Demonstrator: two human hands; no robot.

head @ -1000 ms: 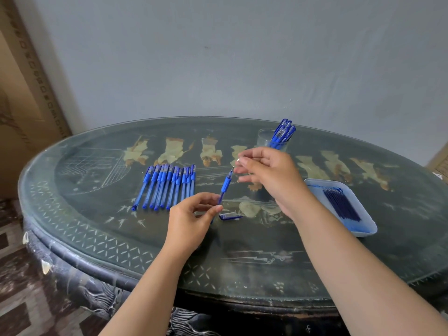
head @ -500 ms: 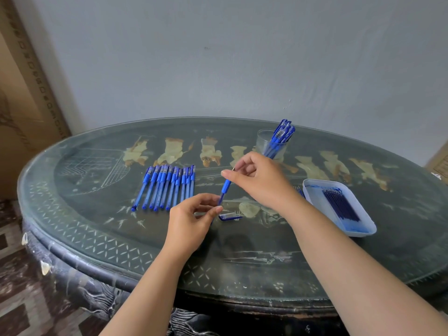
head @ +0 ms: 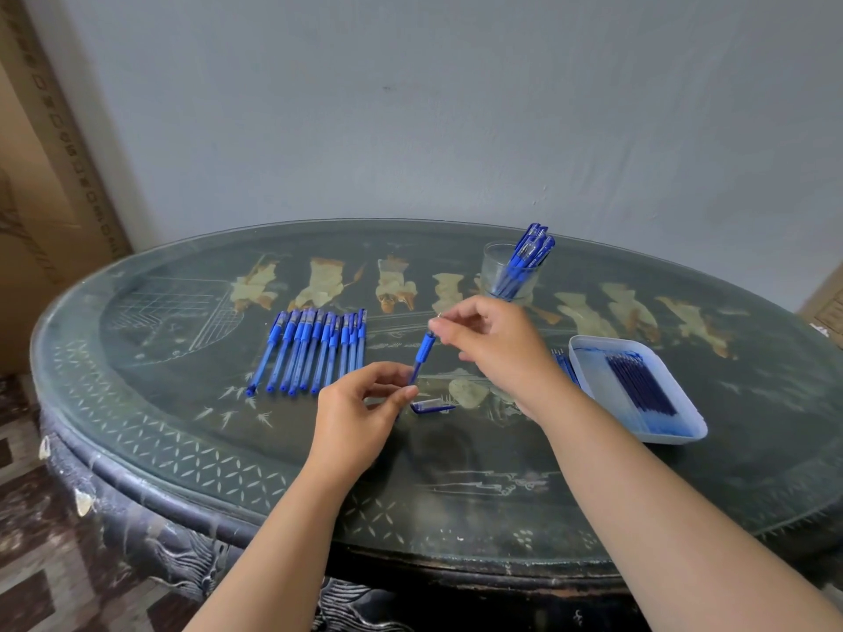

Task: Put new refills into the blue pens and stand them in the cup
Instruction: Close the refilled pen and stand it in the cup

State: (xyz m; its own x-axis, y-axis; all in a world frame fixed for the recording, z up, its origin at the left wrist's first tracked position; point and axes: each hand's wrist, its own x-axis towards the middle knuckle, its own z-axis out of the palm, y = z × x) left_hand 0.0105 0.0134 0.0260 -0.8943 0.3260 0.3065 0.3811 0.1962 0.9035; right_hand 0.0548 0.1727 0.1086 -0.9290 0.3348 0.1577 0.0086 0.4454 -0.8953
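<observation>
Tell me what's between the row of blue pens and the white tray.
In the head view: the left hand and right hand holding one pen, and a loose pen cap lying on the table by the left hand.

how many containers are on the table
2. A clear cup holding pens stands at the far side, beyond the right hand. A white tray of refills lies on the right side. None appears to be hidden.

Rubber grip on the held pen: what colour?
Solid blue: the rubber grip shows best in the head view.
</observation>
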